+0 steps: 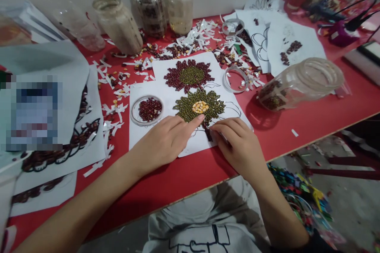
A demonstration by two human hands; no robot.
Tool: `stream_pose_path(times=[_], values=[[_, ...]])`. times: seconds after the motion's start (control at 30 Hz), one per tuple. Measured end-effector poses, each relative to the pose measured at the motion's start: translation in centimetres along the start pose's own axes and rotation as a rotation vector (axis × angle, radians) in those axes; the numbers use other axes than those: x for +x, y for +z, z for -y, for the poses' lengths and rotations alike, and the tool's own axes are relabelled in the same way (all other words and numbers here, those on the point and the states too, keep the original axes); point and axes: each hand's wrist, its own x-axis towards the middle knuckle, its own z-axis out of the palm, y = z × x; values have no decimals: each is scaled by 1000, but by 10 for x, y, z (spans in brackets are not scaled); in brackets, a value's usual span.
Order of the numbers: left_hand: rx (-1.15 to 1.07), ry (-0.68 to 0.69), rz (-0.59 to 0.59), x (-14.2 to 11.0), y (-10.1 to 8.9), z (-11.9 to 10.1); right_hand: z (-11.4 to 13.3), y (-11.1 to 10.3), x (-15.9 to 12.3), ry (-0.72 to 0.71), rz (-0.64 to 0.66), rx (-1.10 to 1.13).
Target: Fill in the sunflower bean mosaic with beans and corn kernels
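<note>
A white sheet (142, 138) carries two flowers made of seeds. The upper flower (170, 77) has dark red bean petals around a green seed middle. The lower flower (185, 104) has green petals and a yellow corn kernel centre (200, 107). My left hand (166, 138) lies on the sheet, index finger stretched to the lower edge of that centre. Beside the dark stem (208, 132), my right hand (239, 144) has its fingers curled together at the tips; anything between them is hidden. Left of the flowers, a round lid (132, 112) holds red beans (150, 109).
Glass jars (118, 27) stand at the back, near paper shreds and loose seeds (190, 45). A clear jar (299, 83) lies tilted at right, near a clear ring-shaped lid (225, 81). Sheets with bean pictures (65, 170) cover the left side. The table edge (208, 187) is close to me.
</note>
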Motion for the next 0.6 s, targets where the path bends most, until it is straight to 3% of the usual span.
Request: stream_pose_path(times=[0.07, 0.17, 0.33, 0.47, 0.6], values=[[-48, -70, -2, -10, -6, -1, 0, 0, 0, 4, 1, 10], [-198, -220, 105, -33, -24, -2, 0, 0, 1, 9, -10, 22], [-449, -482, 53, -64, -53, -1, 1, 1, 0, 19, -19, 31], [-408, -616, 27, -56, -54, 4, 1, 1, -1, 37, -17, 39], [-464, -516, 101, -32, -44, 7, 0, 1, -1, 39, -9, 57]])
